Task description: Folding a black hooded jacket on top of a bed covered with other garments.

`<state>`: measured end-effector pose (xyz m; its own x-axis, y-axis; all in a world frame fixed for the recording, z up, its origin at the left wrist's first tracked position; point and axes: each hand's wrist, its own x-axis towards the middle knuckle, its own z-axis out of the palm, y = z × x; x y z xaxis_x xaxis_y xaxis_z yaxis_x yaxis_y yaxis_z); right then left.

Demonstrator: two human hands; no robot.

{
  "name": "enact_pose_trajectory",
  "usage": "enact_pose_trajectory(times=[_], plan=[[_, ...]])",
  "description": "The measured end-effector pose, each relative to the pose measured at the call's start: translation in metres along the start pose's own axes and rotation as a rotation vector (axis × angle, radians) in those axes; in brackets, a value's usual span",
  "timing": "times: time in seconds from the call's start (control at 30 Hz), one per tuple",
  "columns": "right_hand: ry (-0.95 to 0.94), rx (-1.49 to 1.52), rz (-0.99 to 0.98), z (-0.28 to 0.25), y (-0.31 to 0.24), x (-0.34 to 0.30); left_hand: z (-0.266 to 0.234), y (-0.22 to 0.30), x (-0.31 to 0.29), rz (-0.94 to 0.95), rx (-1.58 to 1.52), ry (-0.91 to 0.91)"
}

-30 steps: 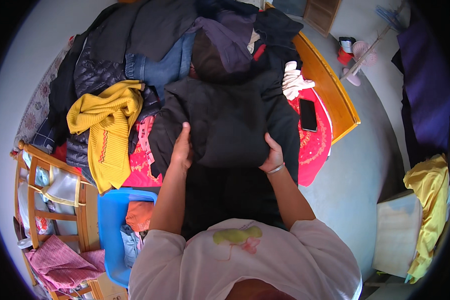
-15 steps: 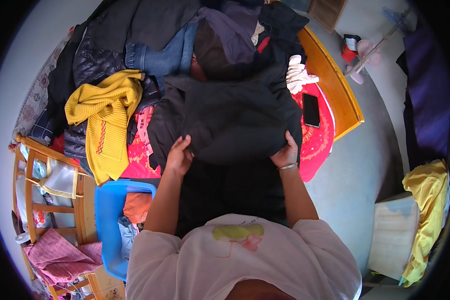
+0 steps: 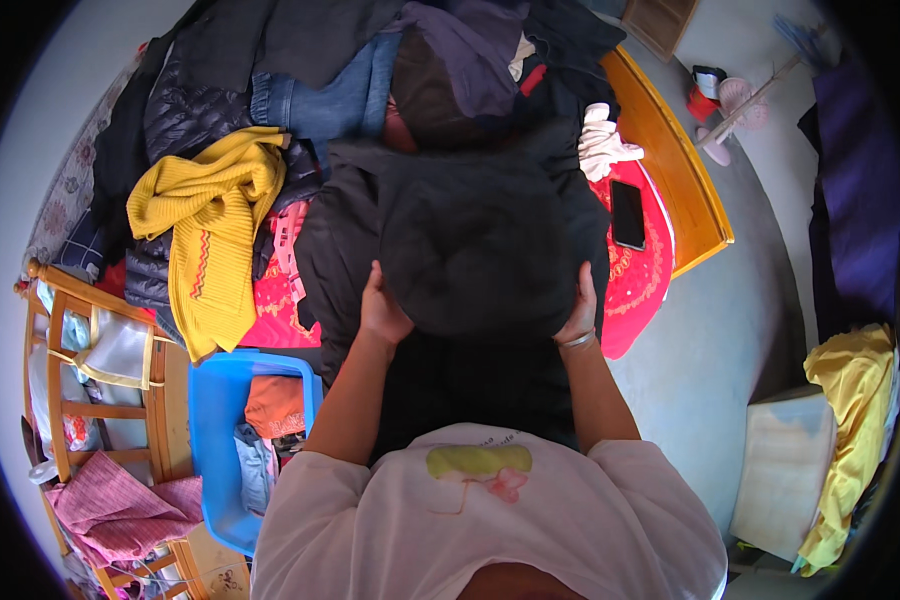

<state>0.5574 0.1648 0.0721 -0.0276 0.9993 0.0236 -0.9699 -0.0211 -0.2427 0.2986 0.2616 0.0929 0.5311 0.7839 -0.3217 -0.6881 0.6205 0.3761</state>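
Observation:
A black garment, gathered into a thick rounded bundle, lies in front of me with more black cloth spread under and around it. My left hand grips the bundle's left side, its thumb pointing up and the other fingers partly hidden by the cloth. On the right side my right hand, with a bracelet at the wrist, holds it in the same way. Left of the bundle lies a mustard-yellow ribbed sweater. To its right, a dark phone rests on a red patterned cloth.
Behind the bundle is a heap of clothes with blue jeans and a dark puffer jacket. A white crumpled cloth lies near the orange wooden bed edge. A blue tub with clothes stands beside a wooden chair.
Both hands have shifted from the near corners to the bundle's sides, thumbs now upright. The black garment's middle looks more compact and rounded.

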Motion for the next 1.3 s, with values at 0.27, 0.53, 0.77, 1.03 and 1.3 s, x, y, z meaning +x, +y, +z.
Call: enact_pose_trajectory(times=[0.27, 0.53, 0.77, 1.03, 1.3], plan=[[0.125, -0.097, -0.014, -0.005, 0.018, -0.007, -0.011, -0.009, 0.018, 0.027, 0.003, -0.295], [-0.045, -0.04, 0.064, -0.008, 0.034, -0.002, 0.043, -0.045, -0.007, -0.223, 0.266, -0.159], [-0.058, -0.092, -0.019, -0.003, 0.021, 0.004, 0.051, 0.001, 0.007, -0.058, -0.337, -0.423], [-0.093, 0.013, 0.089, -0.014, 0.037, 0.003, 0.035, -0.014, 0.009, -0.082, -0.364, -0.69], [0.269, -1.322, -0.173, -0.004, 0.091, 0.022, 0.068, -0.033, -0.008, -0.103, -0.45, -0.817]])
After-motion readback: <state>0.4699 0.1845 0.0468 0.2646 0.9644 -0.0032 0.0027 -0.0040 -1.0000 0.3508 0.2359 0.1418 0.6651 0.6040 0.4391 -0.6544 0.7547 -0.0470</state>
